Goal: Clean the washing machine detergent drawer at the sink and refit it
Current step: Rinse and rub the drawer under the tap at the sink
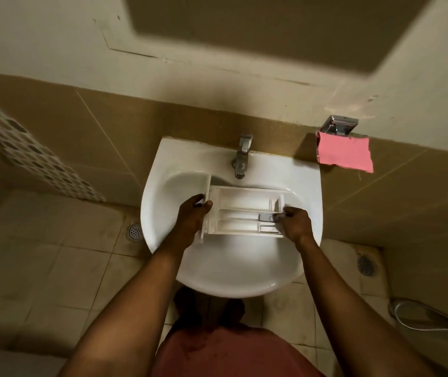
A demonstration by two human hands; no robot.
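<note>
A white detergent drawer (pixel 240 208) with several compartments lies lengthwise across the basin of a white sink (pixel 163 159), just below the tap. My left hand (pixel 192 213) grips the drawer's front panel at its left end. My right hand (pixel 295 223) holds the drawer's right end, fingers curled over the rim beside a small grey insert (pixel 265 216). The chrome tap (pixel 242 156) stands at the back of the sink; no water is visibly running.
A pink cloth (pixel 344 153) hangs on a chrome holder (pixel 339 125) on the wall at the right. Floor drains (pixel 135 231) (pixel 365 265) sit either side of the sink. A spray hose (pixel 429 317) lies on the tiled floor at the right.
</note>
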